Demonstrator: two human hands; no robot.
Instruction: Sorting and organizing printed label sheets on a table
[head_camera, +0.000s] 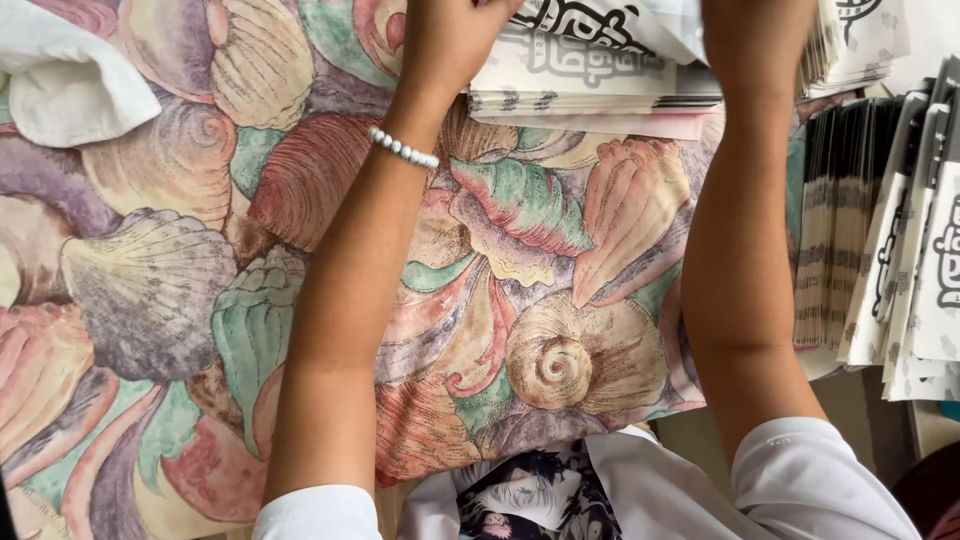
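Both my arms reach forward over a cloth printed with large seashells (540, 250). My left hand (450, 35), with a white bead bracelet (403, 148) on the wrist, rests on the left edge of a stack of white paper sheets with black patterns (590, 75) at the top of the view. My right hand (755, 35) is at the stack's right side; its fingers are cut off by the frame edge. Whether either hand grips a sheet cannot be made out.
A row of folded white-and-black printed paper items (870, 230) stands packed on the right. Another printed stack (860, 35) lies at the top right. A white cloth (70, 80) sits at the top left. My white sleeves and a dark patterned garment (530, 495) are at the bottom.
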